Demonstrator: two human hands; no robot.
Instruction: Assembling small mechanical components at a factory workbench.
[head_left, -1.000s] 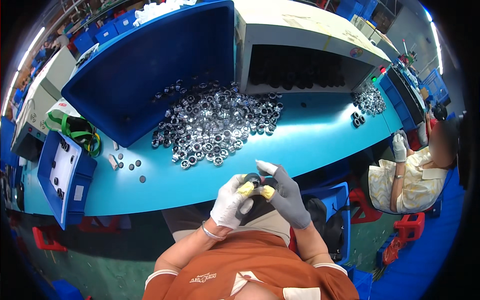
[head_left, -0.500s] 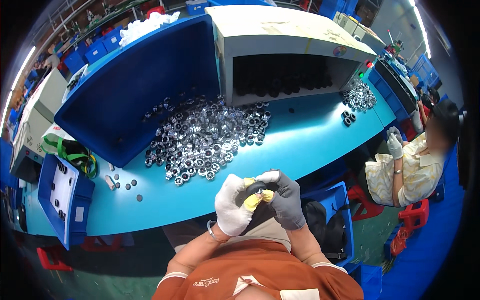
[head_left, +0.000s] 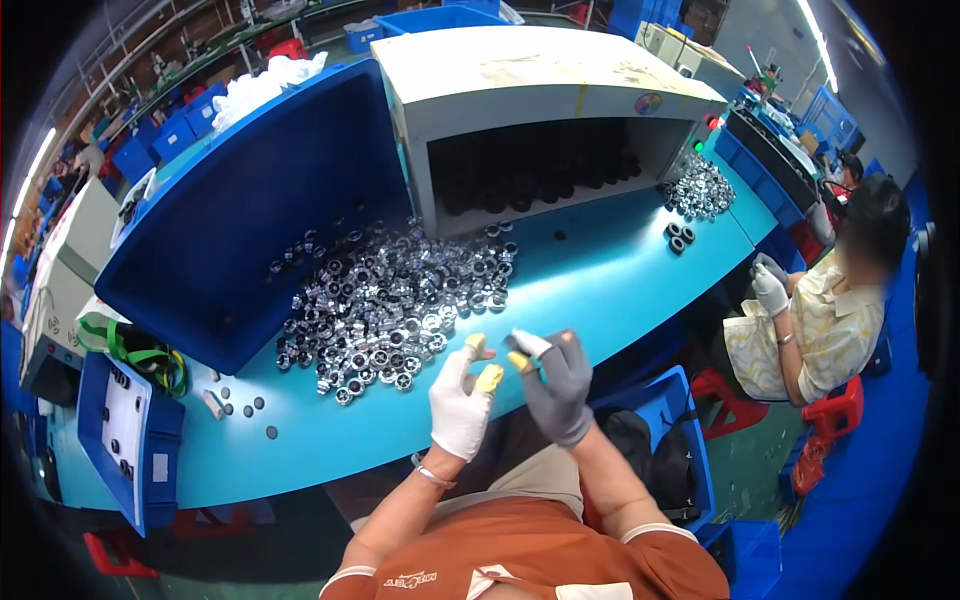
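Note:
My left hand [head_left: 461,405], in a white glove with yellow-covered fingertips, is raised over the table's front edge. Its thumb and forefinger stand apart with nothing visible between them. To its right is my right hand [head_left: 560,388], in a grey glove with one white-covered and one yellow-covered finger. Those two fingers point left, spread a little from each other. A small dark blur shows by their tips; I cannot make out what it is. Beyond my hands lies a heap of small shiny chrome wheel hubs [head_left: 375,305], spilling out of a large tilted blue bin [head_left: 250,200].
A cream box-shaped machine [head_left: 410,150] holding dark pieces stands on the turquoise table [head_left: 590,290]. Black tyres [head_left: 680,237] sit beside a second chrome heap [head_left: 700,188]. Black discs [head_left: 248,410] and a blue tray [head_left: 110,430] lie left. At right sits a co-worker [head_left: 810,330].
My hands have drawn apart and moved slightly up. The black wheel held between them earlier is no longer seen there. The view has shifted a little.

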